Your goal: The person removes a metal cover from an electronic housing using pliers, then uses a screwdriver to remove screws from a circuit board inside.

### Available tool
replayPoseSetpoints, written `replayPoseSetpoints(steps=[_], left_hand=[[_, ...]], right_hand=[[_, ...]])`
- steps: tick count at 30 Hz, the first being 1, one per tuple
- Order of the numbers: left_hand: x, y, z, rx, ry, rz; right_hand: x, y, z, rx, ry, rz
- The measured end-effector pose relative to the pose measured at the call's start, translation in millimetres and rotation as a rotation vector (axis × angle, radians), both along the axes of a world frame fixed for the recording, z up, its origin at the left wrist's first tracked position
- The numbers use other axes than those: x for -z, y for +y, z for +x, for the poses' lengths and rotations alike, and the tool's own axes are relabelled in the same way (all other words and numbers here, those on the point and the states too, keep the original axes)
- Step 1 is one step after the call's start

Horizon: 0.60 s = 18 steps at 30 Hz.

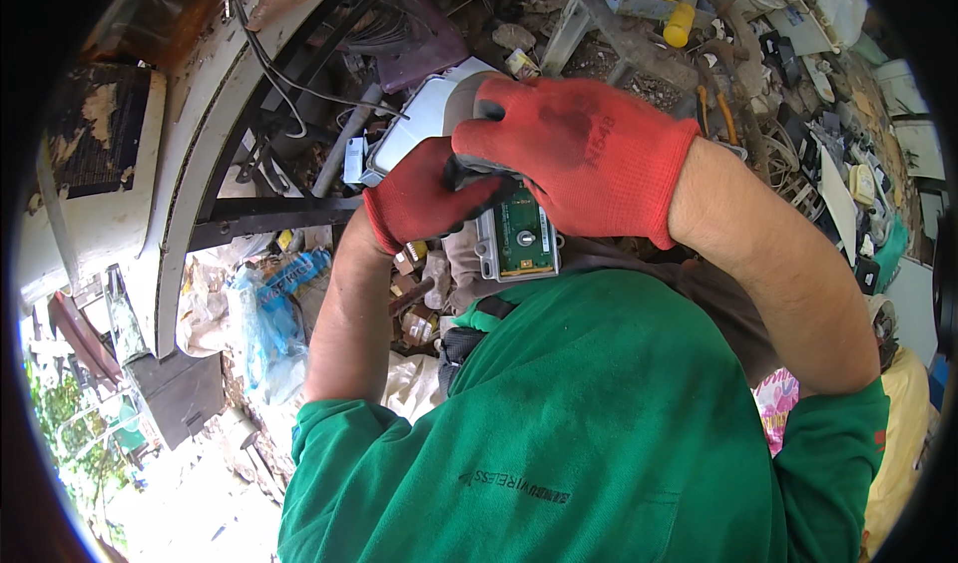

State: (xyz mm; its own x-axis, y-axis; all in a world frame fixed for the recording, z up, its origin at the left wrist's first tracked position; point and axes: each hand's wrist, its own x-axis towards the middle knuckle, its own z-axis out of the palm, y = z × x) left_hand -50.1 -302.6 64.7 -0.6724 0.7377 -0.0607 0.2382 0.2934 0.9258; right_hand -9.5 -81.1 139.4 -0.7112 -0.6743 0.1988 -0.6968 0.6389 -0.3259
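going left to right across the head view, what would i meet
crumpled blue translucent plastic bag → red-gloved left hand → green circuit board in a grey metal housing → yellow tool handle → orange-and-black tool handles

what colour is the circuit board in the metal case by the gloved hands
The circuit board is green, best seen in the head view.

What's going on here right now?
A person in a green shirt is handling a metal case just above their lap. The red-gloved left hand and right hand meet at its far end, hiding that part and most fingertips. The near end shows a green board inside. Scrap lies all around, with orange-handled pliers off to the right.
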Motion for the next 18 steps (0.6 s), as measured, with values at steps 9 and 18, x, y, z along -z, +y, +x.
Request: replayPoseSetpoints(steps=[9,18], left_hand=[[2.5,-5.3,-3.2,0.011,-0.197,0.015],[-6.1,4.2,-5.6,0.205,-0.18,-0.028]], right_hand=[[-6.9,0.9,2.5,0.072,-0.232,-0.029],[-7.1,36.8,17.5,0.162,-0.096,-0.158]])
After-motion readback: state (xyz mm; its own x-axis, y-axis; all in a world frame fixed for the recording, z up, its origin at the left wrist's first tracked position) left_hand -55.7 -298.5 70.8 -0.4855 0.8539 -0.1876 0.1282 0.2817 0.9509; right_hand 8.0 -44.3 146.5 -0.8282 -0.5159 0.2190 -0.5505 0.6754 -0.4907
